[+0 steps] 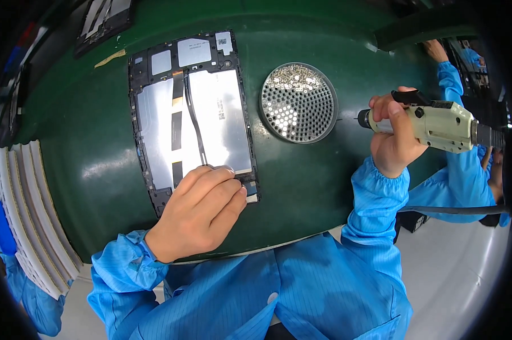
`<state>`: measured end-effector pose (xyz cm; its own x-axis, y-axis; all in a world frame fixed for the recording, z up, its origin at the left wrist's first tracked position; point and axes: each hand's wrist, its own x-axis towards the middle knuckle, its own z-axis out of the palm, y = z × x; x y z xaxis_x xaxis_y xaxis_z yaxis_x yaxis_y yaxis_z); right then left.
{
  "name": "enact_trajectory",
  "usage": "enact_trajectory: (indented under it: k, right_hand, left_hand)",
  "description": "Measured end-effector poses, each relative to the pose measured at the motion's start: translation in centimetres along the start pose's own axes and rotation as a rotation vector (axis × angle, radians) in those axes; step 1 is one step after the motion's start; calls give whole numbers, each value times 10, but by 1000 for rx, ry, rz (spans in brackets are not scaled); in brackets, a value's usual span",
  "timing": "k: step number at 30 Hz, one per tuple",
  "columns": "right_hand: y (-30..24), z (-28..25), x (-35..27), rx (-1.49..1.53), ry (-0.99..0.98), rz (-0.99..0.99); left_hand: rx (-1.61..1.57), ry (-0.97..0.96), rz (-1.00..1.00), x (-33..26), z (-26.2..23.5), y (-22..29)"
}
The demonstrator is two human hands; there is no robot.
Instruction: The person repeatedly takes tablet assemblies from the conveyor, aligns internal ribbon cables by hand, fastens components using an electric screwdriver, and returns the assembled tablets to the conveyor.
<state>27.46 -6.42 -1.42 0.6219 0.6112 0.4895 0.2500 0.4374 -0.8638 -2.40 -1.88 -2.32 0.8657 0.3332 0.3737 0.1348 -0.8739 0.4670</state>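
An opened tablet (215, 113) lies on the green table, its silver inner plates, black frame, ribbon cable and dark wire exposed. My left hand (202, 212) rests on its near end, fingers bent and drawn together, with the fingertips at the lower right corner. Whatever they may pinch is hidden. Held level in the air on the right is a pale electric screwdriver (445, 126), with my right hand (396, 127) wrapped round its front part. Its thin bit points left at a round metal screw tray (297, 105), apart from it. Small shiny screws are gathered at the tray's far side and sit in its holes.
Another opened tablet (104, 22) lies at the far left. White stacked dividers (32, 209) stand at the left table edge. A strip of yellowish tape (109, 58) is stuck beyond the tablet. Co-workers in blue sleeves (449, 82) are at the right. A dark cable (454, 209) runs below the screwdriver.
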Motion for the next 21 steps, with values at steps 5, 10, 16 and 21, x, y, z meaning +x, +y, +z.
enact_trajectory:
  k: [5, 10, 16, 21]
  right_hand:
    - [-2, 0, -1, -75, -45, -5]
    - [-1, 0, 0, -30, -19, 9]
    - [-1, 2, 0, -5, -7, -7]
    - [0, 0, 0, -6, 1, -9]
  left_hand:
    - [1, 49, 66, -1, 1, 1]
    - [-2, 10, 104, 0, -1, 0]
    - [3, -10, 144, -1, -1, -1]
    - [22, -67, 157, 2, -8, 0]
